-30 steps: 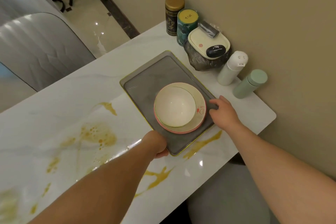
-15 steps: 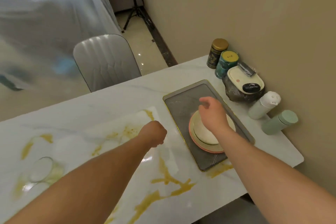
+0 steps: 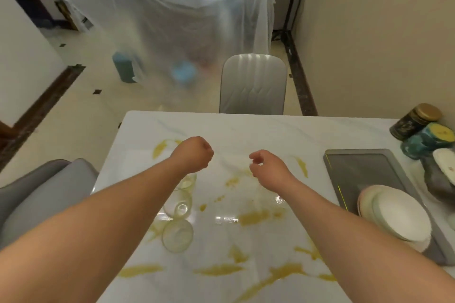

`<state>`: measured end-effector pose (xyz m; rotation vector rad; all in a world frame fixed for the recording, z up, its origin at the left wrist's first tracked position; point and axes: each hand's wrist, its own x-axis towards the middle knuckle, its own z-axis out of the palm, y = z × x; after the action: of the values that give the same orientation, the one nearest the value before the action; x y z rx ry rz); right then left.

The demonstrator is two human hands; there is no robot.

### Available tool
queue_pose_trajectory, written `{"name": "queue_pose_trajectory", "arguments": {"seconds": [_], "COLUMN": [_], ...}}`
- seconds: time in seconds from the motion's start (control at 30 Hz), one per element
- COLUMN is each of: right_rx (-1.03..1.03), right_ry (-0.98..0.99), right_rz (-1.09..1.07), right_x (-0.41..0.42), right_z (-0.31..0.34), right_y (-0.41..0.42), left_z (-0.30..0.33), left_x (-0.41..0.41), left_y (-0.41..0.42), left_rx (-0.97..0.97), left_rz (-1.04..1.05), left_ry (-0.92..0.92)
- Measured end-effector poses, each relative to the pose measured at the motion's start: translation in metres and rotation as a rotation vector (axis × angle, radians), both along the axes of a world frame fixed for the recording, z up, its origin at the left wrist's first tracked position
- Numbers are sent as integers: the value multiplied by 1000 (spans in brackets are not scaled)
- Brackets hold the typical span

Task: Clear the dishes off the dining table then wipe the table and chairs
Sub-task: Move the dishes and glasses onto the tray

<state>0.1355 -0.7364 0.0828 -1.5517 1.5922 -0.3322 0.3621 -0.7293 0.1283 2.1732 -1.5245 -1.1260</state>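
Observation:
A white marble dining table (image 3: 246, 128) is smeared with yellow stains. At the right, a grey tray (image 3: 354, 167) carries a white bowl (image 3: 401, 219) stacked on a pink-rimmed plate (image 3: 364, 200). Two clear glass cups lie near the middle left: one (image 3: 177, 235) closer to me, another (image 3: 181, 198) partly under my left forearm. My left hand (image 3: 193, 155) hovers above the table with fingers curled into a fist, holding nothing. My right hand (image 3: 267, 167) hovers beside it, fingers loosely curled, empty.
A grey chair (image 3: 253, 83) stands at the far side, another grey chair (image 3: 37, 194) at the left. Tins (image 3: 416, 120) and a bagged container (image 3: 440, 174) line the wall at right. Plastic-draped furniture (image 3: 172, 19) stands beyond.
My right hand left the bowl on the tray and swung left over the table's middle. The view turned left, bringing both glass cups and the far chair into sight.

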Motion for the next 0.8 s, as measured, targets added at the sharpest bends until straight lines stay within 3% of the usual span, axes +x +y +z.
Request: {"name": "queue_pose_trajectory", "arguments": {"seconds": [0.17,0.37,0.67,0.8], "right_rx": [76,135,133,127], "right_ry": [48,175,504,565], "right_rz": [189,394,630,689], "right_x": [104,185,202,198], "right_z": [-13,-37,-76,-85], "right_y": [29,59,98,106], "left_z": [-15,-60,-109,-114], "left_x": [102,164,159,166], "left_y": [33,71,75,80], "left_rx": [41,149,170,207], "left_rz": [52,-136,-434,-486], "left_ry": [-105,-258,-329,-467]}}
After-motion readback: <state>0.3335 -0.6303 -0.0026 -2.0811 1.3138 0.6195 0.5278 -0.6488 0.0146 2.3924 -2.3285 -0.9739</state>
